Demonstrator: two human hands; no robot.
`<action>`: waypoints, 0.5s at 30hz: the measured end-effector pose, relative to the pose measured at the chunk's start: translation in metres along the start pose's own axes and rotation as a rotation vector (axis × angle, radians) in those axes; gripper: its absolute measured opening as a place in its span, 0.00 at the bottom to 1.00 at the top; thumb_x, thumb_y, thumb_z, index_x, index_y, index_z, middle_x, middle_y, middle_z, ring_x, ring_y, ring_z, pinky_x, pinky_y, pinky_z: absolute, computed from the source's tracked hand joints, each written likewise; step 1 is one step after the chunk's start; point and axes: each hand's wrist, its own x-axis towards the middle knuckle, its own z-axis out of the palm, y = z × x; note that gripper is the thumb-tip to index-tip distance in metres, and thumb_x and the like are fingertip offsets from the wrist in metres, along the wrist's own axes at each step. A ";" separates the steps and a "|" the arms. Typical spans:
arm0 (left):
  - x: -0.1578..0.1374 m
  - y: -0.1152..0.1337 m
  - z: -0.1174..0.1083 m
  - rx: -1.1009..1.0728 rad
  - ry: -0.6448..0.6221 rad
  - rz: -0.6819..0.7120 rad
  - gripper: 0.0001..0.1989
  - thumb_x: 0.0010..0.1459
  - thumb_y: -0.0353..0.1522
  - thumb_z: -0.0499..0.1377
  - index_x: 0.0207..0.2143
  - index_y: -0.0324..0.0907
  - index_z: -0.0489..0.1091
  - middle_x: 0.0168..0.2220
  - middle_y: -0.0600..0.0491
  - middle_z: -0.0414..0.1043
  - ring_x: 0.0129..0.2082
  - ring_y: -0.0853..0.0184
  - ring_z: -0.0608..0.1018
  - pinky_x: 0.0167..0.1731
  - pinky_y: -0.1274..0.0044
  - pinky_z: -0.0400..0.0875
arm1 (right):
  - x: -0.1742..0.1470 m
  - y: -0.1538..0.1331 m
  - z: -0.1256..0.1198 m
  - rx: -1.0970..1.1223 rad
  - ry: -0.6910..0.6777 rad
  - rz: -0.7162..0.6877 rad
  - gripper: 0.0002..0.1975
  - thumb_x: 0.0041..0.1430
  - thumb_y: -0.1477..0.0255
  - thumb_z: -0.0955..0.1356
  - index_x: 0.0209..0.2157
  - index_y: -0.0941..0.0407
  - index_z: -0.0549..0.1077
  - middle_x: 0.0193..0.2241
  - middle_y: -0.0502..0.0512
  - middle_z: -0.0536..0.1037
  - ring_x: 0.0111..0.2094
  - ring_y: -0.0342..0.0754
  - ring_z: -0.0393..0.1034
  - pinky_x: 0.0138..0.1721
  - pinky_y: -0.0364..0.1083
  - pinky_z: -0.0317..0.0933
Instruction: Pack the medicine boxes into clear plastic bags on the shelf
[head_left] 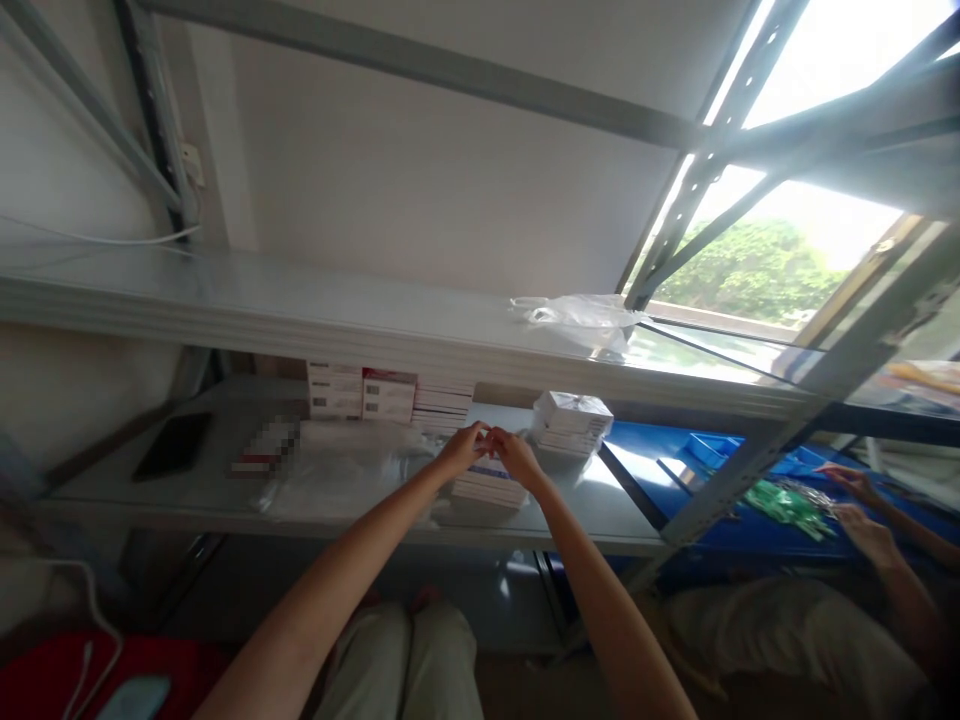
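My left hand (463,450) and my right hand (514,457) meet over the lower shelf, fingertips pinched close together. Whatever lies between the fingers is too small or blurred to name. Directly beneath them sits a stack of flat white boxes (489,488), partly covered by the hands. Clear plastic bags (337,462) lie spread to the left of my left hand. Right of my right hand is another stack of white boxes (574,422), seemingly wrapped in clear plastic.
More boxes (390,395) stand at the shelf's back. A dark phone-like slab (174,446) lies far left. Above, the upper shelf's edge (300,325) overhangs; a plastic bag (577,312) rests there. At right, a co-worker's hands (862,515) are near green pieces (791,508) on a blue surface.
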 end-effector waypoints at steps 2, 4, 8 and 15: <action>-0.003 -0.005 -0.005 0.023 0.004 -0.003 0.16 0.55 0.31 0.58 0.47 0.42 0.64 0.32 0.54 0.75 0.34 0.68 0.76 0.37 0.78 0.68 | -0.002 -0.004 0.002 0.055 -0.025 0.002 0.12 0.59 0.74 0.59 0.32 0.55 0.72 0.24 0.52 0.77 0.29 0.47 0.71 0.33 0.43 0.58; -0.004 -0.005 -0.010 0.055 0.000 0.004 0.17 0.53 0.33 0.60 0.46 0.42 0.66 0.30 0.55 0.74 0.31 0.68 0.75 0.35 0.78 0.67 | -0.004 -0.005 0.002 0.098 -0.051 -0.019 0.11 0.60 0.72 0.59 0.32 0.55 0.73 0.25 0.52 0.77 0.28 0.47 0.71 0.33 0.43 0.59; -0.003 0.000 -0.019 0.118 -0.008 0.019 0.14 0.51 0.34 0.62 0.42 0.43 0.71 0.30 0.55 0.73 0.32 0.67 0.75 0.38 0.77 0.66 | -0.007 0.002 0.005 0.110 0.005 -0.087 0.10 0.60 0.67 0.62 0.36 0.55 0.73 0.33 0.55 0.75 0.31 0.47 0.70 0.36 0.44 0.60; -0.012 0.001 -0.021 0.179 0.011 -0.027 0.04 0.50 0.27 0.59 0.29 0.42 0.72 0.36 0.50 0.72 0.41 0.63 0.73 0.44 0.75 0.64 | -0.013 0.033 0.010 0.194 0.090 -0.014 0.13 0.53 0.62 0.66 0.25 0.57 0.76 0.27 0.55 0.72 0.29 0.47 0.66 0.33 0.45 0.61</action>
